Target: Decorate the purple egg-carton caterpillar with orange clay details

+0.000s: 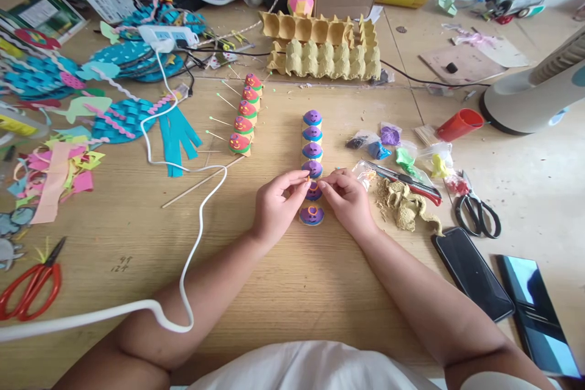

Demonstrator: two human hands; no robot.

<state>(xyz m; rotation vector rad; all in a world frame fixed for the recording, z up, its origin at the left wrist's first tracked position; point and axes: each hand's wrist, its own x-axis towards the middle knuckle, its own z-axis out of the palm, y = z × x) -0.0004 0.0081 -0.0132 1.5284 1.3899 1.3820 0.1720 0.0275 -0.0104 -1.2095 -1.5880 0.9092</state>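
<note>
A row of egg-carton cups (312, 150) covered in purple and blue clay, with small faces, runs away from me down the middle of the table. The nearest cup (312, 215) carries an orange loop on top. Over the cups just behind it, my left hand (281, 202) is closed, thumb and forefinger pinching a tiny orange piece of clay (309, 179). My right hand (350, 200) is closed as well, at the row's right side, its fingertips close to the left ones. Whatever it pinches is too small to make out.
Left stands a red and green carton row (247, 109) with pins, near a white cable (199, 219). On the right lie clay bags (406, 158), a utility knife (425, 190), black scissors (478, 213) and phones (473, 274). Egg cartons (333, 60) sit behind; red scissors (34, 286) lie left.
</note>
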